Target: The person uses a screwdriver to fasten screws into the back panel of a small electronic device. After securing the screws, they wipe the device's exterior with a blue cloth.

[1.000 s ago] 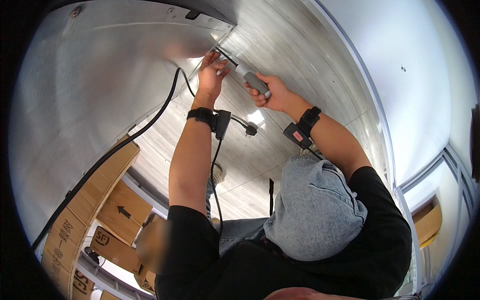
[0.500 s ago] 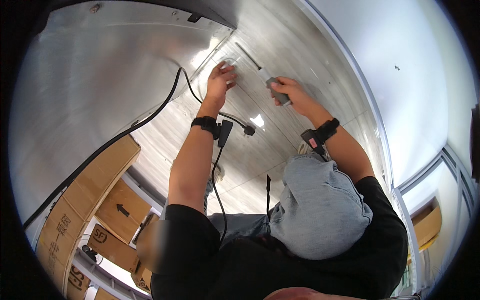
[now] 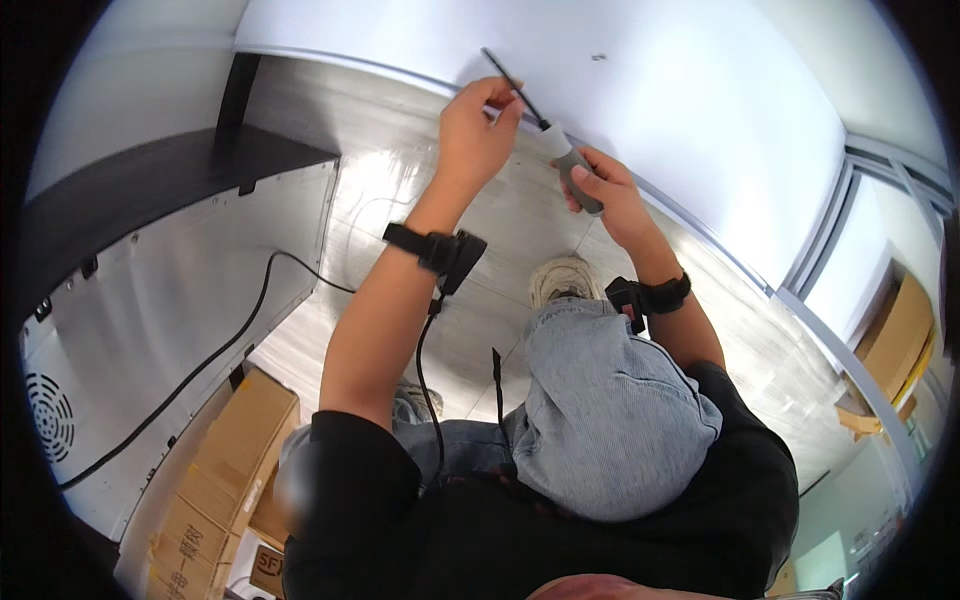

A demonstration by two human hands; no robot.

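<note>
Cartons first: brown cardboard boxes [image 3: 222, 440] are stacking up lower left, right beside the big metal cabinet [image 3: 190, 280]. Contents are staying hidden from this angle. A smaller brown box [image 3: 268, 568] is showing just below them, partly cut off by the rim. Another carton [image 3: 900, 335] is sitting far right, beyond the grey frame [image 3: 832, 343], with a bit of yellow along its edge (can't read what's inside that one either). The cabinet is showing a silver panel with a round slotted vent [image 3: 48, 415], its interior hidden; a black cable [image 3: 262, 303] is crossing in front of the panel.

Hands: right hand [image 3: 607, 195] is gripping the grey handle of a screwdriver [image 3: 560, 147], fingers wrapped, thumb lying along the top. The tool is slanting up-left, tip in front of the white panel [image 3: 690, 110]. Left hand [image 3: 476, 138] is reaching up with fingers bent, thumb and forefinger right at the dark shaft; can't tell whether they're pinching it. Both forearms are angling up from the lower edge, each wearing a black wrist strap. Jeans-clad knee [image 3: 610, 420] is sitting below, between the arms.
</note>
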